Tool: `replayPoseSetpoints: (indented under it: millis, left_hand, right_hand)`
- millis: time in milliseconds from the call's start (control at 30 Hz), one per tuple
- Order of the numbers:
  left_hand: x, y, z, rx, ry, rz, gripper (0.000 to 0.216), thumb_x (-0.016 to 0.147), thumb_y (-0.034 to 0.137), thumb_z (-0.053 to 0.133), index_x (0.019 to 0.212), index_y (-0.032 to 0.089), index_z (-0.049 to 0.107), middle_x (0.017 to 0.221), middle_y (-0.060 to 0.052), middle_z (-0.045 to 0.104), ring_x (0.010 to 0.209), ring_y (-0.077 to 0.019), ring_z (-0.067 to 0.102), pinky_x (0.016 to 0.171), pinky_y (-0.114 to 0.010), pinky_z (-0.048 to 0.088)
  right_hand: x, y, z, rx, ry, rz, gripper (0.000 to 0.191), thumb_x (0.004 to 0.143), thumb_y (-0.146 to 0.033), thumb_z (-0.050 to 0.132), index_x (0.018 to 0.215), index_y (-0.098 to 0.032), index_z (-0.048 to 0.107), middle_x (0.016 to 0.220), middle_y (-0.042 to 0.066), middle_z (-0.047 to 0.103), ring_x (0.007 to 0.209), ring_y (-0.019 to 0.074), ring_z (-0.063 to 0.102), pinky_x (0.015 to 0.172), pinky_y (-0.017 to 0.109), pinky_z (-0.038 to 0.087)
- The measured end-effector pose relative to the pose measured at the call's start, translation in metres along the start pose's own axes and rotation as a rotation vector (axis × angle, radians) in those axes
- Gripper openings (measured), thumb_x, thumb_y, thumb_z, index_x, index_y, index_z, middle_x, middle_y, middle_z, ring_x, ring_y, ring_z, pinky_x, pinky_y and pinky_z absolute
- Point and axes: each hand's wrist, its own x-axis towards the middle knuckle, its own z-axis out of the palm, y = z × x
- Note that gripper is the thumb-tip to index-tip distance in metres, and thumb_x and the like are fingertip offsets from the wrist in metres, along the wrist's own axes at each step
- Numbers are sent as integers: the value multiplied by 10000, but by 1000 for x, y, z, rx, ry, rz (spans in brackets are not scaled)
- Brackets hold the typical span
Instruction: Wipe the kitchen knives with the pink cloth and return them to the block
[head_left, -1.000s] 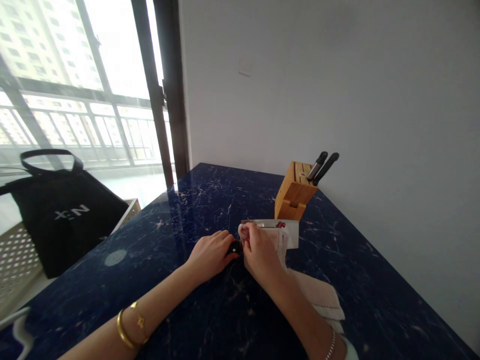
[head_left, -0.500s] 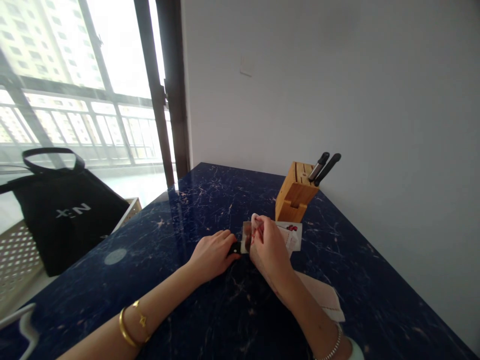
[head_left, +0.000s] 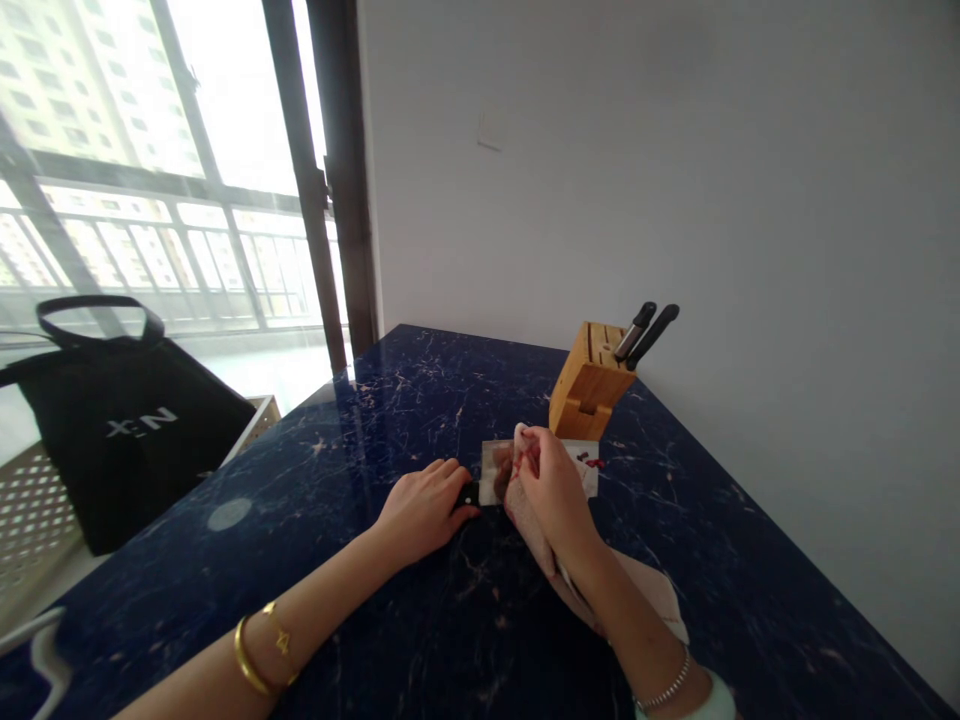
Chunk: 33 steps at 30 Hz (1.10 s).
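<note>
A cleaver [head_left: 490,473] with a broad shiny blade and black handle lies flat on the dark blue marbled table [head_left: 420,400]. Its handle is wrapped in the fingers of my left hand [head_left: 425,508], and the blade points right. Above the middle of the blade, my right hand [head_left: 553,483] pinches a pale pink cloth [head_left: 534,525]. The cloth's long end trails under my right forearm onto the table. Red marks or a reflection show at the blade's far right end; I cannot tell which. Part of the blade is hidden behind my right hand and the cloth.
Just behind the blade stands a wooden knife block [head_left: 589,385] with two dark-handled knives [head_left: 646,335] in it. A white wall [head_left: 675,180] runs along the table's back and right. At left, a black bag [head_left: 135,430] rests in a perforated basket [head_left: 30,500] beside the window.
My right hand has slid slightly right along the blade with the cloth, baring more metal near the handle. My left hand stays on the handle.
</note>
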Motion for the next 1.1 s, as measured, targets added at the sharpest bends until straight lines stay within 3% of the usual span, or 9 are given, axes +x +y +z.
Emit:
replayPoseSetpoints:
  millis: [333, 633, 867, 1100]
  left_hand:
    - [0, -2, 2, 20, 12, 23, 263, 816, 422, 485, 957, 204, 528, 899, -31, 564, 865, -219, 526, 688, -324, 428]
    - [0, -2, 1, 11, 7, 22, 276, 834, 429, 453, 968, 201, 532, 896, -36, 567, 869, -216, 530, 689, -316, 427]
    - [0, -2, 1, 24, 1, 13, 267, 828, 417, 465, 965, 196, 525, 915, -42, 570, 888, -219, 528, 714, -320, 426]
    - [-1, -2, 1, 21, 0, 22, 291, 837, 437, 442, 987, 202, 529, 909, -39, 568, 884, -219, 529, 710, -321, 428]
  right_hand:
    - [-16, -26, 20, 66, -140, -193, 241, 776, -71, 409, 975, -167, 507, 925, 77, 592, 899, 180, 561, 796, 323, 446]
    - [-2, -4, 5, 25, -121, -31, 274, 768, -51, 394, 1001, -167, 478, 954, 93, 568, 929, 200, 535, 814, 354, 432]
    - [-18, -16, 23, 49, -242, -232, 312, 796, -53, 357, 1042, -179, 502, 958, 75, 555, 931, 172, 527, 827, 327, 430]
    - [-5, -11, 11, 51, -78, -101, 300, 770, -45, 373, 1014, -167, 499, 947, 96, 565, 923, 195, 529, 810, 351, 436]
